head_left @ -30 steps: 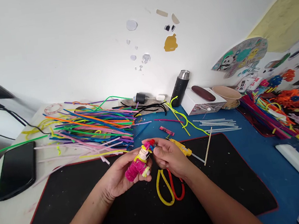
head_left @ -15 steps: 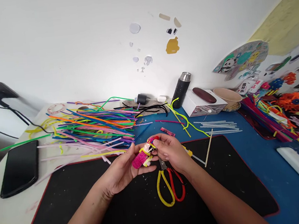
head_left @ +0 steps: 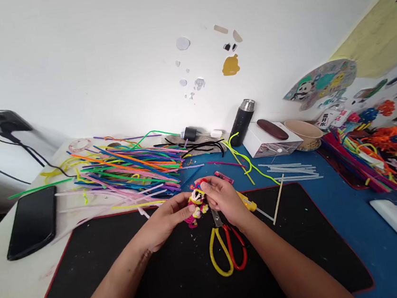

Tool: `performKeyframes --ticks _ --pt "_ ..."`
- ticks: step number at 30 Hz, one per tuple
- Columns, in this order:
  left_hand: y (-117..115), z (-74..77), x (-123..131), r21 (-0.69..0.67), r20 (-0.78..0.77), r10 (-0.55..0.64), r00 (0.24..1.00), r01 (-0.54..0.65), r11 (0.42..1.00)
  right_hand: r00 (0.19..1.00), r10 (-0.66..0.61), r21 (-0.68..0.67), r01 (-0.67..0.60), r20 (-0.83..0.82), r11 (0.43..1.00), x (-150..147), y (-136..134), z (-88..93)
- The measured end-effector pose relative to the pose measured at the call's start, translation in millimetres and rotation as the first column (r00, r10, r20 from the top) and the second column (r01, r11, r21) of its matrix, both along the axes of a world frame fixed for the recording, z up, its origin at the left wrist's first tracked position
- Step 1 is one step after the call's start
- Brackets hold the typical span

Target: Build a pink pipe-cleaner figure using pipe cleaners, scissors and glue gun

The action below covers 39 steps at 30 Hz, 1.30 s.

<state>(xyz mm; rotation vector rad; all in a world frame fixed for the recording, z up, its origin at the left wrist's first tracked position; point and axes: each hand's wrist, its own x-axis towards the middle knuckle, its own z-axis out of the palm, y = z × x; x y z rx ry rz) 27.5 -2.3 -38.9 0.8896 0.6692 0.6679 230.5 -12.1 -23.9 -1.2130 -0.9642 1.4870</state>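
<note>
Holding a small fuzzy figurine (head_left: 198, 198) between both hands, over the far part of the black mat (head_left: 157, 287). Gripping its lower, magenta part in the left hand (head_left: 165, 222), thumb laid across the near side, fingers curled behind. Pinching close to its top, by the red and blue tufts, with the thumb and index finger of the right hand (head_left: 228, 200). Cannot tell about any loose piece inside that pinch. Tilting the figurine, top up toward the right hand, magenta end down to the lower left; touching the fingertips of both.

Has scissors (head_left: 228, 242) lying on the mat just below the right hand, yellow and red handles toward the body, blades partly hidden. Has a yellow glue gun (head_left: 248, 204) just right of the same hand, partly covered by it, and near that a thin wooden stick (head_left: 279, 199).

Can see a heap of coloured pipe cleaners (head_left: 132, 166) beyond the left hand on the bench (head_left: 348, 203), with a black phone (head_left: 31, 223) farther left. Can also see, well beyond the right hand, a dark flask (head_left: 242, 124) beside a white box (head_left: 255, 145).
</note>
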Motion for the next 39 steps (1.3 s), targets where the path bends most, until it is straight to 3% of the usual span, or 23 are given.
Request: performKeyframes --ticks 4,7,14,24,29,39 --pt "2.5 -5.3 -1.3 -0.189 0.149 0.11 0.983 -0.081 0.979 0.998 -0.06 0.072 0.058 0.025 0.996 -0.1 -1.5 -4.0" --pt "5.4 -7.1 -2.1 -0.244 0.231 0.177 0.957 -0.119 0.962 0.997 -0.075 0.086 0.073 0.018 0.994 -1.7 -3.9 -9.0" --pt "7.8 -10.9 0.3 -0.254 0.316 0.184 0.931 -0.104 0.962 0.996 -0.07 0.061 0.073 -0.048 0.995 -12.8 -2.7 -20.5" --pt "10.7 -17.8 0.9 -0.317 0.294 0.229 0.928 -0.132 0.939 0.994 -0.051 0.115 0.062 -0.094 0.991 -14.1 -3.9 -31.2" --pt "9.9 -15.7 2.0 -0.292 0.207 0.235 0.95 -0.169 0.941 0.995 -0.048 0.142 0.059 -0.083 0.988 -10.6 -6.4 -37.4" --pt "3.6 -8.0 2.1 -0.138 0.211 0.124 0.97 -0.096 0.986 0.999 -0.033 0.172 0.03 0.013 0.985 -5.1 -9.2 -41.9"
